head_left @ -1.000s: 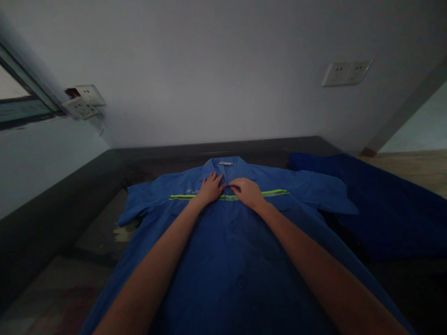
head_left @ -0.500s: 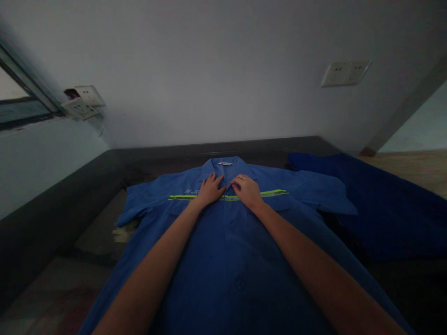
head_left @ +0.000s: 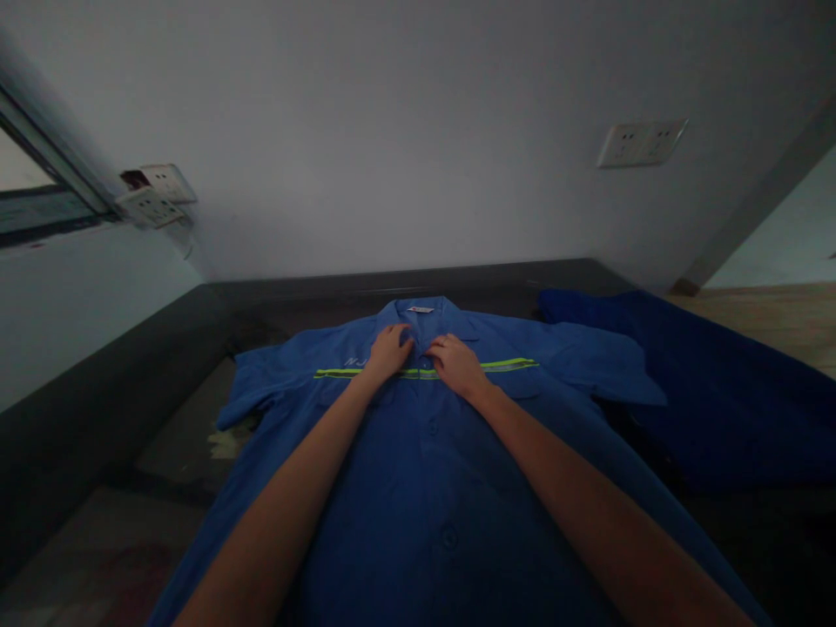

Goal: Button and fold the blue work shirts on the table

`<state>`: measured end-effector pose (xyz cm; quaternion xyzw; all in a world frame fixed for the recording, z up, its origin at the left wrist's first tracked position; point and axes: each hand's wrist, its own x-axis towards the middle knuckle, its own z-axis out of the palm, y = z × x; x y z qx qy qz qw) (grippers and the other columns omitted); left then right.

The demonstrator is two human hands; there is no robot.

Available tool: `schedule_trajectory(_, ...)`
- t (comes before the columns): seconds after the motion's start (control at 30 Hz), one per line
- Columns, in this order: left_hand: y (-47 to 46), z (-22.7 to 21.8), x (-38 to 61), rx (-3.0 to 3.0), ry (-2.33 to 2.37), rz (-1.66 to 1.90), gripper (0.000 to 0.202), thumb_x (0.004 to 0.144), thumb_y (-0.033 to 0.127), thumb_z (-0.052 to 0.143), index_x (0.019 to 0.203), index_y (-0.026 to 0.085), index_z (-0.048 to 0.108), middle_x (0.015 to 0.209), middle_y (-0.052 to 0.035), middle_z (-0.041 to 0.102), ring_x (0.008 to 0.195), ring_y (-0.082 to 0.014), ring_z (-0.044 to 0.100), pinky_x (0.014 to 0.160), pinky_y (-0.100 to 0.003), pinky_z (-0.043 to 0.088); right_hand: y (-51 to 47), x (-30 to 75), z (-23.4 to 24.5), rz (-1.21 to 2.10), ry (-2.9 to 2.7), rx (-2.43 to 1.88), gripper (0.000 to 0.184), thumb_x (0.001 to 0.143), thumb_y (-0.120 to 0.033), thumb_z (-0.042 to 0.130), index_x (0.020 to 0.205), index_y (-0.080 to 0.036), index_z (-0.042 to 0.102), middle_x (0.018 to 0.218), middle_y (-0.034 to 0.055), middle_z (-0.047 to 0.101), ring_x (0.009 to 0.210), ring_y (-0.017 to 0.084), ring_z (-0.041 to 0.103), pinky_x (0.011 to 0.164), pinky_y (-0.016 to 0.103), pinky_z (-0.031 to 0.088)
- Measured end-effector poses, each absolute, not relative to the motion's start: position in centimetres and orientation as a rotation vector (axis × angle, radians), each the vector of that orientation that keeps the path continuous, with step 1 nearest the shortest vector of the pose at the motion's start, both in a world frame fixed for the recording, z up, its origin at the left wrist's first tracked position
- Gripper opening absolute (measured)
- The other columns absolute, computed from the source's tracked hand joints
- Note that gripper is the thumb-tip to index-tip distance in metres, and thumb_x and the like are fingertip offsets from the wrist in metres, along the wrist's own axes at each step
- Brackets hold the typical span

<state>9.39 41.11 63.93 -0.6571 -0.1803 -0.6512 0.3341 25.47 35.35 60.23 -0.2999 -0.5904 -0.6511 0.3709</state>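
Note:
A blue short-sleeved work shirt (head_left: pixel 392 453) lies spread front side up, its collar at the far end and a yellow-green reflective stripe across the chest. My left hand (head_left: pixel 390 350) is at the front opening just below the collar, fingers curled in on the edge of the cloth. Opposite it, my right hand (head_left: pixel 454 359) pinches the other edge of the opening, by the stripe. A button (head_left: pixel 449 535) shows lower down the front. Small details between the fingertips are too dark to make out.
A darker blue folded cloth (head_left: pixel 738 392) lies to the right, partly beside the sleeve. Behind the shirt runs a dark raised edge (head_left: pixel 313 286) against the wall. Wall sockets (head_left: pixel 642 144) are at the right, and more sockets (head_left: pixel 153 202) hang at the left.
My left hand's fingers, spread flat on the shirt before, have curled in at the opening. My right hand has shifted slightly left and still pinches the cloth.

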Motion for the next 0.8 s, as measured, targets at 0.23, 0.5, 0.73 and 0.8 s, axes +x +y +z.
schedule_trajectory(0.23, 38.7, 62.3, 10.0, -1.813, -0.434, -1.494, 0.023, 0.08, 0.026, 0.059, 0.102, 0.019, 0.06, 0.099, -0.0063, 0.064, 0.091, -0.0193, 0.061, 0.081, -0.03, 0.048, 35.2, 26.0, 61.0, -1.516, -1.425, -0.712, 0.037, 0.083, -0.004, 0.042, 0.102, -0.017, 0.071, 0.104, 0.0062, 0.066, 0.101, 0.019, 0.052, 0.095, 0.029, 0.04)
schedule_trajectory(0.5, 39.0, 61.7, 10.6, -1.737, -0.526, -1.378, 0.024, 0.081, 0.013, 0.049, 0.101, 0.019, 0.059, 0.1, -0.0066, 0.064, 0.09, -0.0191, 0.062, 0.079, -0.028, 0.048, 35.8, 27.5, 62.0, -1.449, -1.211, -0.967, 0.04, 0.093, -0.022, 0.04, 0.128, -0.01, 0.055, 0.136, 0.0158, 0.051, 0.126, 0.025, 0.045, 0.107, 0.043, 0.029)
schedule_trajectory(0.73, 37.5, 61.4, 9.9, -1.731, -0.524, -1.247, 0.022, 0.085, 0.018, 0.047, 0.097, 0.018, 0.066, 0.103, -0.0084, 0.065, 0.094, -0.0204, 0.062, 0.085, -0.029, 0.047, 36.6, 27.4, 61.9, -1.457, -1.18, -1.05, 0.042, 0.095, -0.025, 0.036, 0.131, -0.009, 0.051, 0.139, 0.0159, 0.048, 0.131, 0.026, 0.041, 0.11, 0.047, 0.025)
schedule_trajectory(0.8, 37.1, 61.2, 10.2, -1.678, -0.496, -1.262, 0.027, 0.088, 0.02, 0.042, 0.099, 0.016, 0.066, 0.109, -0.0093, 0.064, 0.104, -0.0211, 0.059, 0.093, -0.03, 0.044, 36.5, 27.5, 62.1, -1.448, -1.193, -1.046, 0.042, 0.096, -0.025, 0.035, 0.131, -0.008, 0.05, 0.14, 0.0165, 0.047, 0.131, 0.026, 0.04, 0.11, 0.047, 0.025)
